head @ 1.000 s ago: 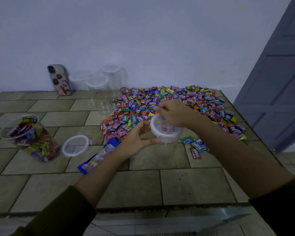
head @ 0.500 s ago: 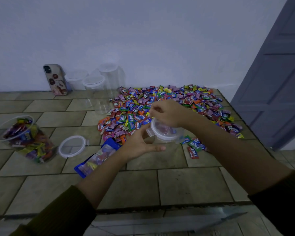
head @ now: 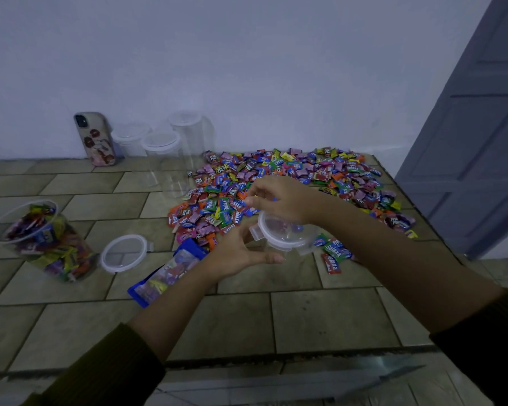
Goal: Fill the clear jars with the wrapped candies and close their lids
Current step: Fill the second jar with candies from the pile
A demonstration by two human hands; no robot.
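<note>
Jar of candies [head: 41, 241] far left on the desk [head: 320, 317], leaning over, packed with wrappers, mouth uncovered. Just right of it, lying flat and apart, loose lid [head: 125, 253]. Next along, blue packet [head: 165, 273] slantwise on the tiles, one end tucked behind the left forearm. Back against the wall, phone [head: 96, 139] propped upright, then empty jars [head: 160, 148] bunched together.

Further right, left hand [head: 241, 253]: released, fingers straight and pointing right, thumb raised toward the small jar [head: 288, 235]. Holding nothing; cannot tell whether touching the jar wall or only just beside it.

Small jar standing upright on the desk at the near edge of the candy pile [head: 291, 177], its own cover [head: 282, 230] resting on top, a few sweets dimly visible through it. Clip flaps flared outward, one toward the left thumb, another at the near right, so probably not yet snapped down.

Directly above the cover, right hand [head: 282, 197], fingers curled downward; impossible to say whether pinching a candy, gripping the rim, or clenched on nothing.

So: jar wedged between the two, left hand low beside it and nearer the left flap, right hand overhead. Likely next: steadying from the left, pressing down from above.

Far right, grey door [head: 475, 142].
</note>
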